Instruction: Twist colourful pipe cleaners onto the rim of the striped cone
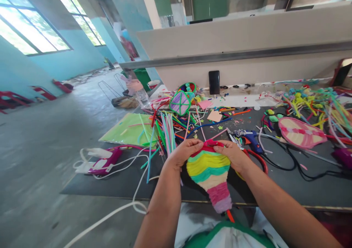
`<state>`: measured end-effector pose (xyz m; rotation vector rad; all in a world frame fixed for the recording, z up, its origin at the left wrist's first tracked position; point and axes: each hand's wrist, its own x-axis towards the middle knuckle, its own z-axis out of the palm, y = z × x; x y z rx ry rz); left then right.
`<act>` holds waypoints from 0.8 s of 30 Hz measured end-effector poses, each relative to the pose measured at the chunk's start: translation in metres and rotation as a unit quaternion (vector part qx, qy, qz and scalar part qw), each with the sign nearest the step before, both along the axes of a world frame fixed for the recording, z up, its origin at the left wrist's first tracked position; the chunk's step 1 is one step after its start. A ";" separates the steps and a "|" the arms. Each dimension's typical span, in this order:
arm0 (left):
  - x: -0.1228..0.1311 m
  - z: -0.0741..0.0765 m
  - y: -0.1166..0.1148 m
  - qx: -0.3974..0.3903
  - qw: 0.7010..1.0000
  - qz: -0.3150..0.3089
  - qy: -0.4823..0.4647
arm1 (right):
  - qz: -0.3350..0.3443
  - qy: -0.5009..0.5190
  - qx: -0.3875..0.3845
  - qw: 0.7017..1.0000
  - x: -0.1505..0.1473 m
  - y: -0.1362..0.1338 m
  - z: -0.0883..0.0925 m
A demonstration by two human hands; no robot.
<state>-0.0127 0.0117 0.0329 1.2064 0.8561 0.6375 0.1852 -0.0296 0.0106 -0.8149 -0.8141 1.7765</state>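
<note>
A striped pipe-cleaner craft piece (209, 167), broad at the top and narrow at the bottom, is held over the front of the dark table. Its bands run from red through yellow, teal and cream to dark pink and lilac, and an orange stem shows below. My left hand (184, 152) pinches its red upper edge from the left. On the right, my right hand (232, 153) grips the same edge, thumb on the front. Just beyond the right hand lie scissors (257, 154) with red-orange handles and a blue glue gun (253, 141). Pastel pipe cleaners (168, 129) lie beyond the left hand.
A black phone (214, 82) leans against the low partition (242, 65). A purple power strip (106, 162) with white cords sits at the left. Toward the right are a pink-rimmed oval craft piece (301, 131) and a heap of coloured pipe cleaners (305, 103). A clear bottle (141, 96) stands back left.
</note>
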 end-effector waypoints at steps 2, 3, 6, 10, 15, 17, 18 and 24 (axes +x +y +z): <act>0.000 -0.002 0.000 -0.005 1.000 0.006 -0.003 | 0.007 0.004 -0.008 1.000 0.001 -0.001 0.001; 0.001 -0.002 0.000 -0.005 1.000 0.006 -0.003 | 0.011 0.007 -0.011 1.000 0.001 -0.002 0.001; 0.001 -0.004 0.001 0.002 1.000 0.013 0.011 | 0.032 0.018 -0.018 0.999 0.002 -0.004 0.001; 0.001 -0.009 0.003 0.012 0.999 0.019 0.040 | 0.064 0.041 -0.019 0.997 0.002 -0.005 -0.003; 0.004 -0.013 0.006 0.062 0.993 0.075 0.063 | 0.082 0.062 -0.035 0.994 0.005 -0.004 -0.007; 0.003 -0.007 0.006 0.130 0.976 0.150 0.088 | 0.088 0.069 -0.042 0.993 0.007 -0.004 -0.005; 0.002 -0.002 0.006 0.160 0.965 0.184 0.101 | 0.090 0.072 -0.045 0.992 0.008 -0.005 -0.004; -0.031 0.030 0.008 0.270 0.912 0.248 0.184 | 0.103 0.084 -0.044 0.990 0.008 -0.007 0.002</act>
